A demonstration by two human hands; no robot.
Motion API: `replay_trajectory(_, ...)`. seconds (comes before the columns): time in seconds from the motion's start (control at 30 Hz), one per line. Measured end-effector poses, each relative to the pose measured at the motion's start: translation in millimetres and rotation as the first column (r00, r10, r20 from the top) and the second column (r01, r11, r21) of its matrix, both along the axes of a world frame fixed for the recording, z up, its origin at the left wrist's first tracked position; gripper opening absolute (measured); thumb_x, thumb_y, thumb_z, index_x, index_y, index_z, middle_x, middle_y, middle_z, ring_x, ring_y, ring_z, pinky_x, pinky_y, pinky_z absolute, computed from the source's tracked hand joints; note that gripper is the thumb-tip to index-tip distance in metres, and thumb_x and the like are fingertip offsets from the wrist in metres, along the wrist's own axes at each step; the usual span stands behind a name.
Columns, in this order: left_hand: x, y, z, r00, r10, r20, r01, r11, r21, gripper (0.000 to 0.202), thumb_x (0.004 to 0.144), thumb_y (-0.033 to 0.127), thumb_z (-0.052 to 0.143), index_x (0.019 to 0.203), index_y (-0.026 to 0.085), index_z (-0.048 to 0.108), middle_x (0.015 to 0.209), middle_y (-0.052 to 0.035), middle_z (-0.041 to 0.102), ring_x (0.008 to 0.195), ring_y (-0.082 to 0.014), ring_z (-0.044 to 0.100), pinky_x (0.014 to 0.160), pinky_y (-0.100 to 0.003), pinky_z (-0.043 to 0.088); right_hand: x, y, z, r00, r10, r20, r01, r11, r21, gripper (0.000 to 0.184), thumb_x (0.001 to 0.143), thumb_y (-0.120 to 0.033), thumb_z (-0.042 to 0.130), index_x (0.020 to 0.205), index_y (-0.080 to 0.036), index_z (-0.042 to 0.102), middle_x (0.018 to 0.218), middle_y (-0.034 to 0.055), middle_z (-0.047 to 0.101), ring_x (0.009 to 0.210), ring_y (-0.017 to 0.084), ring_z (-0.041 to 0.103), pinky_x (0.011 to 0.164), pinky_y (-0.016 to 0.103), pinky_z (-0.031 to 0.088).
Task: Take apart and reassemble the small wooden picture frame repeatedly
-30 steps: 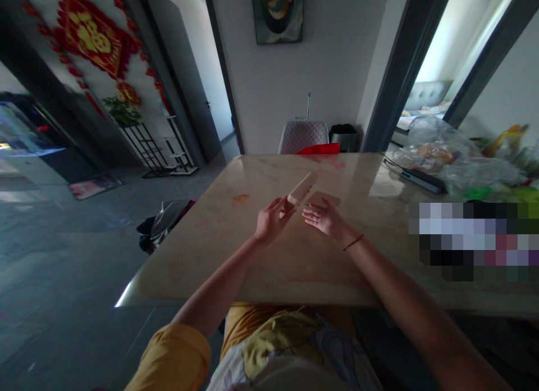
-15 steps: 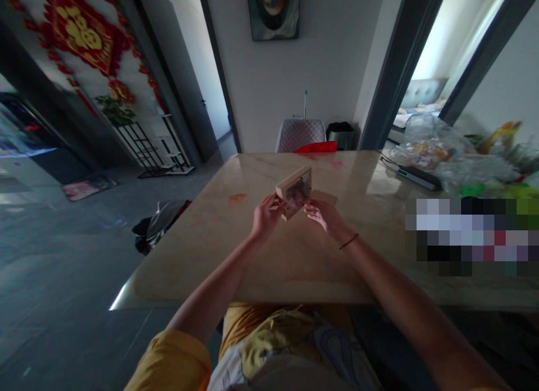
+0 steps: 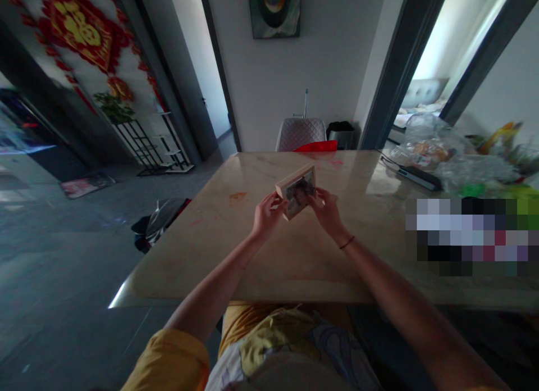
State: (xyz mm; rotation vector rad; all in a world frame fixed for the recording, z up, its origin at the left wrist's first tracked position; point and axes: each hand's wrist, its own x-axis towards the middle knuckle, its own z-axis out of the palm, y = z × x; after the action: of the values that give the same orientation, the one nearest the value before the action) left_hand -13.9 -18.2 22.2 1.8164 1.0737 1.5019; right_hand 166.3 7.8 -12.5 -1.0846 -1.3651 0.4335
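Note:
Between my hands, tilted above the table (image 3: 269, 267), is a small light-wood picture frame (image 3: 300, 192) with a dark photo-like picture in it. My left hand (image 3: 268, 214) is closed on its left side, fingers at the edge. On the opposite side my right hand (image 3: 328, 211) grips the right edge, its thumb against the front near the picture. The fingertips behind the frame are hidden.
A dark elongated device (image 3: 419, 177) with a cord lies to the right, beside clear plastic bags (image 3: 433, 146). A blurred patch covers things at the right. Past the far edge stand a quilted chair (image 3: 301, 133) and a bin (image 3: 340, 137).
My right hand has moved up and closed on the frame's right edge; before, its fingers were just below that corner. The frame has turned slightly. My left hand keeps its hold.

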Motion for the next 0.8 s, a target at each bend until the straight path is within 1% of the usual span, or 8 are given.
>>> replay_trajectory(0.07, 0, -1, -0.3, 1.000, 0.000, 0.007, 0.000, 1.000, -0.005, 0.034, 0.081, 0.035, 0.058, 0.107, 0.014, 0.061, 0.089, -0.0069, 0.066, 0.081, -0.0162, 0.066, 0.061, -0.022, 0.053, -2, -4, 1.4, 0.999, -0.048, 0.020, 0.048, 0.999, 0.015, 0.055, 0.072, -0.059, 0.059, 0.111, -0.019, 0.059, 0.108, 0.0137, 0.064, 0.102, 0.026, 0.059, 0.093, 0.047, 0.043)
replay_trajectory(0.13, -2, -2, 0.2, 0.999, 0.021, -0.024, -0.021, 0.999, 0.030, 0.033, 0.084, 0.035, 0.055, 0.109, 0.014, 0.060, 0.090, -0.0074, 0.066, 0.080, -0.0159, 0.066, 0.061, -0.022, 0.053, -2, -5, 2.2, 1.000, 0.005, -0.011, -0.005, 1.000, -0.019, 0.057, 0.074, -0.059, 0.058, 0.113, -0.019, 0.057, 0.109, 0.0137, 0.064, 0.103, 0.026, 0.059, 0.093, 0.046, 0.043)
replay_trajectory(0.23, -5, -5, 2.5, 0.969, 0.094, -0.227, -0.042, 0.973, 0.225, 0.032, 0.085, 0.034, 0.054, 0.110, 0.015, 0.060, 0.096, -0.0086, 0.065, 0.084, -0.0164, 0.065, 0.069, -0.026, 0.054, 3, -1, 0.8, 0.977, 0.103, -0.184, -0.129, 0.982, -0.138, 0.054, 0.079, -0.063, 0.046, 0.113, -0.022, 0.057, 0.116, 0.0133, 0.062, 0.107, 0.026, 0.059, 0.091, 0.047, 0.045)
replay_trajectory(0.33, -6, -6, 4.4, 0.894, 0.183, -0.409, -0.012, 0.923, 0.386, 0.032, 0.085, 0.035, 0.057, 0.111, 0.018, 0.060, 0.100, -0.0081, 0.065, 0.089, -0.0174, 0.063, 0.077, -0.029, 0.053, 12, 5, -1.3, 0.853, 0.212, -0.476, -0.382, 0.876, -0.295, 0.053, 0.086, -0.062, 0.029, 0.109, -0.025, 0.058, 0.120, 0.0118, 0.061, 0.106, 0.026, 0.061, 0.085, 0.047, 0.049)
replay_trajectory(0.4, -6, -4, 4.3, 0.897, 0.247, -0.366, -0.102, 0.923, 0.372, 0.029, 0.088, 0.034, 0.051, 0.111, 0.018, 0.060, 0.095, -0.0069, 0.064, 0.081, -0.0144, 0.063, 0.069, -0.024, 0.053, 16, 9, -1.3, 0.776, 0.228, -0.588, -0.494, 0.799, -0.342, 0.054, 0.086, -0.061, 0.024, 0.106, -0.025, 0.059, 0.117, 0.0112, 0.062, 0.103, 0.026, 0.062, 0.083, 0.047, 0.050)
replay_trajectory(0.43, -6, -3, 3.9, 0.901, 0.289, -0.323, -0.168, 0.919, 0.356, 0.027, 0.090, 0.034, 0.048, 0.108, 0.017, 0.060, 0.090, -0.0060, 0.063, 0.074, -0.0125, 0.063, 0.062, -0.021, 0.052, 17, 11, -1.0, 0.773, 0.213, -0.598, -0.495, 0.792, -0.358, 0.054, 0.086, -0.061, 0.025, 0.105, -0.025, 0.060, 0.116, 0.0108, 0.063, 0.103, 0.026, 0.063, 0.083, 0.047, 0.050)
replay_trajectory(0.63, -8, 0, 2.5, 0.798, 0.334, -0.502, -0.066, 0.875, 0.479, 0.026, 0.087, 0.032, 0.055, 0.109, 0.018, 0.059, 0.104, -0.0077, 0.062, 0.085, -0.0146, 0.063, 0.073, -0.025, 0.052, 16, 15, -2.6, 0.819, 0.051, -0.571, -0.302, 0.885, -0.354, 0.047, 0.082, -0.061, 0.040, 0.105, -0.027, 0.061, 0.112, 0.0085, 0.064, 0.102, 0.024, 0.062, 0.089, 0.046, 0.047)
replay_trajectory(0.8, -8, -5, 5.7, 0.725, 0.394, -0.565, -0.032, 0.839, 0.543, 0.028, 0.089, 0.029, 0.054, 0.115, 0.019, 0.055, 0.105, -0.0085, 0.062, 0.096, -0.0182, 0.062, 0.076, -0.028, 0.052, 20, 9, -5.4, 0.840, 0.143, -0.523, -0.357, 0.873, -0.334, 0.039, 0.086, -0.053, 0.037, 0.111, -0.030, 0.056, 0.116, 0.0058, 0.063, 0.106, 0.021, 0.062, 0.091, 0.044, 0.047)
